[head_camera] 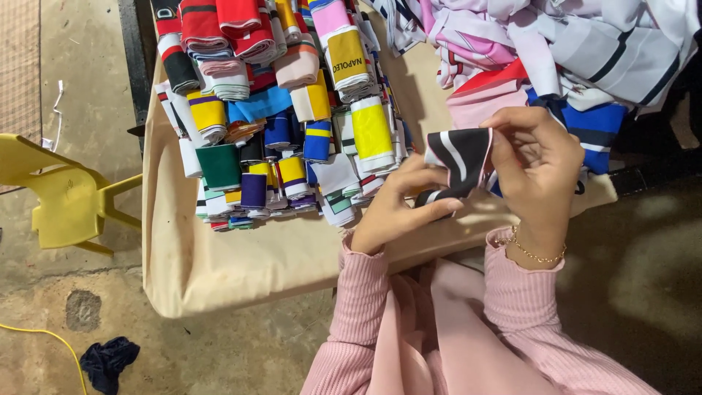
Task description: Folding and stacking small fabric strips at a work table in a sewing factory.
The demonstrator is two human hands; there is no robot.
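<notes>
Done: many folded pieces [278, 117] stacked on surface [219, 271].
In hand: left hand [398, 208] and right hand [537, 168] fingers pinch black strip [461, 157].
Left: loose pile [556, 51].

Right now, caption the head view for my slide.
Both hands, left hand and right hand, fold a black-and-white cloth strip beside stacked folded strips.

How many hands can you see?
2. The left hand pinches the lower edge of a folded black-and-white fabric strip; the right hand holds its right end. None seem hidden.
</notes>
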